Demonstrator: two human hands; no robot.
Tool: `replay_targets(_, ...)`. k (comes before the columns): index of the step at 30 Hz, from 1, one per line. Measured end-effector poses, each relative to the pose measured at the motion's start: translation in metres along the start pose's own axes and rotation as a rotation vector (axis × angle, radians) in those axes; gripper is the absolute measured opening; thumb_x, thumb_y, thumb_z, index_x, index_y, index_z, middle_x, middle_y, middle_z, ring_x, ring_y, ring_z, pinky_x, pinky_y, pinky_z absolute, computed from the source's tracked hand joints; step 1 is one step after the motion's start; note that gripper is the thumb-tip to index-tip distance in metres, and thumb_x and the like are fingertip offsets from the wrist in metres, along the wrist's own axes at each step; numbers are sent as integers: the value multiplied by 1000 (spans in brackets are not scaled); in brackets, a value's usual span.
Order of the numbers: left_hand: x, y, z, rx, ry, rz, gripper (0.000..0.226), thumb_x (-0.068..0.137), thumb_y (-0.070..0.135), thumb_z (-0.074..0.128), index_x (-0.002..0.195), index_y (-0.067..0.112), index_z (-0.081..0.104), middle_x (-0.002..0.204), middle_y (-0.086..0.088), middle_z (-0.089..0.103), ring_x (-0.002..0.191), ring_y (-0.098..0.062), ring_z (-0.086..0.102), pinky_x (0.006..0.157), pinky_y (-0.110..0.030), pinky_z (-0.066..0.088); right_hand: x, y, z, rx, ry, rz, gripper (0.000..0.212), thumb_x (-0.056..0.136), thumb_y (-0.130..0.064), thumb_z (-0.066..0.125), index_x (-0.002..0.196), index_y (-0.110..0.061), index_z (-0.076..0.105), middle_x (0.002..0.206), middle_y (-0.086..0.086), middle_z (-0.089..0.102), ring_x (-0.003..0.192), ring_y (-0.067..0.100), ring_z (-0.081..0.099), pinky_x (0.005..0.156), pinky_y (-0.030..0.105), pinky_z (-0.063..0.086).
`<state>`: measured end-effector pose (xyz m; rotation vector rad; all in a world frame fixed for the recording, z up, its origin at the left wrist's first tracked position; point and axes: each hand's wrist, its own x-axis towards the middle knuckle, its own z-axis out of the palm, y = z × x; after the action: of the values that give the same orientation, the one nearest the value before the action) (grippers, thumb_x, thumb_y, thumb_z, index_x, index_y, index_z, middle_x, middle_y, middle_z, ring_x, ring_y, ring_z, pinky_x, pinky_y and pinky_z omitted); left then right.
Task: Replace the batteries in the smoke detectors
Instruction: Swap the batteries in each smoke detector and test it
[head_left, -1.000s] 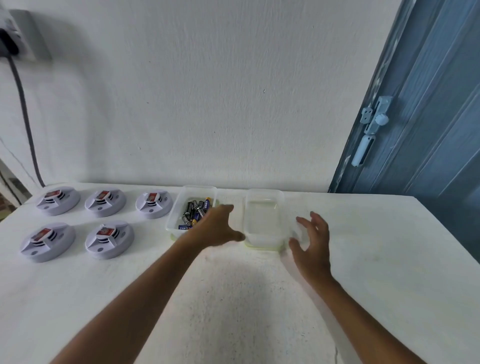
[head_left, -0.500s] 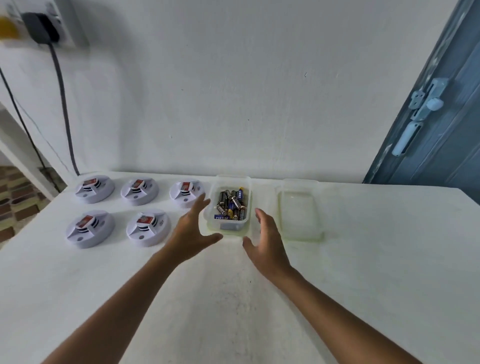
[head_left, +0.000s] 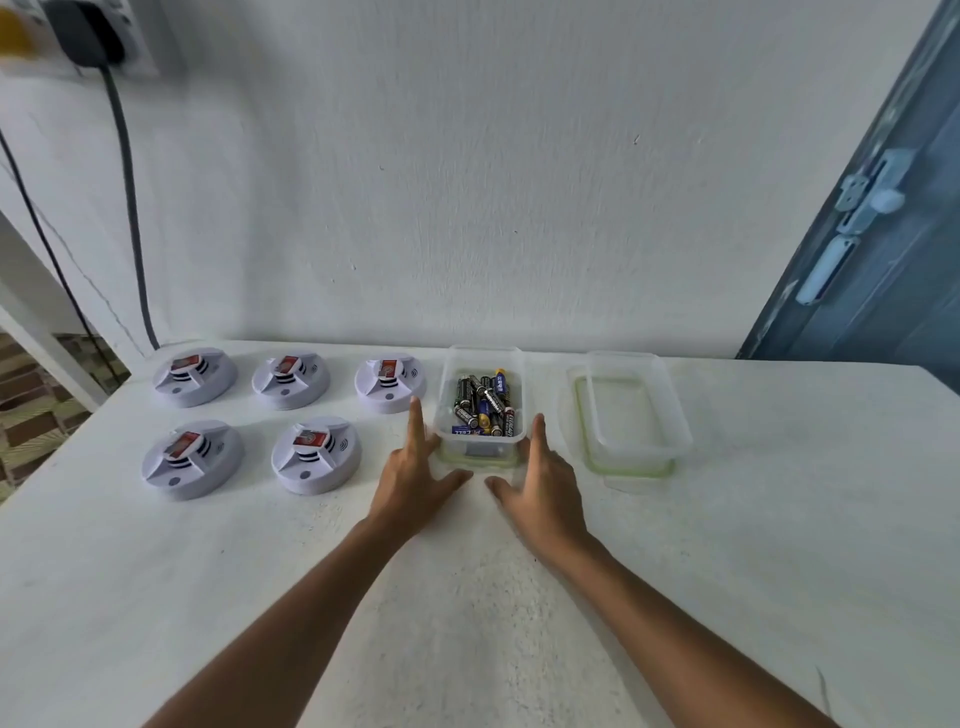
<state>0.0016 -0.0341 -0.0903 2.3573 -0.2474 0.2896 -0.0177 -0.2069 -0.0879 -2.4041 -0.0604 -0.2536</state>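
Several white round smoke detectors with red labels lie in two rows on the white table (head_left: 208, 571); the nearest one (head_left: 316, 453) sits left of my hands. A clear plastic box (head_left: 447, 384) holding several batteries (head_left: 484, 403) stands in the middle. My left hand (head_left: 415, 467) lies flat with straight fingers against the box's left front corner. My right hand (head_left: 540, 480) lies flat with straight fingers against its right front corner. Neither hand holds anything.
An empty clear container with a green-edged rim (head_left: 631, 415) stands to the right of the battery box. A white wall rises behind the table, with a black cable (head_left: 130, 208) hanging at the left. A blue door (head_left: 883, 234) stands at the right.
My right hand moved left from the empty container to the battery box's right side. Both hands now flank the battery box, closer to it. The view shifted left.
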Motion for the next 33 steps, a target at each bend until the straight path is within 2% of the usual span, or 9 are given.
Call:
replay_targets(6,-4,0,10,47,-73,-93,101,84,34,72,153,7,4,136,-6,58,124,-35,52,99,-38,38,-9,10,4,-66,41,9,70,85,-36,66,143,-7,37,137,12,53,125,27,49,104,41,42)
replay_targets(10,-5,-1,16,47,-100,-166,96,81,44,72,153,13,15,138,-3,57,125,-31,52,105,-41,40,-14,16,4,-87,17,35,68,88,-37,61,144,-8,35,143,13,47,131,27,44,107,42,40)
replay_targets(14,-3,0,14,35,-104,-188,93,79,47,73,151,16,24,134,-3,60,123,-29,54,102,-45,45,-13,15,3,-85,12,51,66,90,-34,59,145,-7,35,143,13,47,133,28,42,107,41,40)
replay_targets(21,-1,5,13,16,-77,-165,79,78,44,75,143,18,38,127,2,65,118,-23,59,97,-40,49,-11,15,-3,-100,-22,35,62,88,-25,58,143,-7,36,140,13,49,130,29,45,103,39,44)
replay_targets(23,-2,3,14,2,-77,-184,79,77,48,73,143,21,39,128,3,64,118,-22,59,98,-42,49,-18,15,-9,-118,46,-42,53,84,-17,60,135,-6,47,126,12,58,116,28,56,91,36,49)
replay_targets(27,-2,5,16,30,-58,-157,71,77,48,73,137,22,46,125,2,66,111,-25,61,94,-41,50,-29,26,-22,-221,240,-270,28,64,-1,70,92,-3,69,89,7,67,82,28,65,65,33,55)
replay_targets(29,-4,10,17,41,-53,-138,67,74,50,74,131,24,51,120,1,67,103,-24,63,89,-38,52,-31,34,-29,-298,249,-325,20,60,-2,71,80,-5,69,84,6,66,79,27,63,62,33,54)
replay_targets(31,-7,16,17,40,-55,-142,72,68,64,69,127,25,53,115,3,68,97,-22,63,84,-39,54,-31,42,-36,-336,230,-321,17,58,-2,70,75,-7,68,84,5,66,79,28,62,62,34,52)
replay_targets(33,-9,21,19,26,-44,-170,74,68,71,63,125,25,53,113,5,66,99,-22,61,83,-39,54,-32,50,-41,-370,205,-292,14,60,-5,67,73,-7,68,85,6,67,79,29,61,63,34,51)
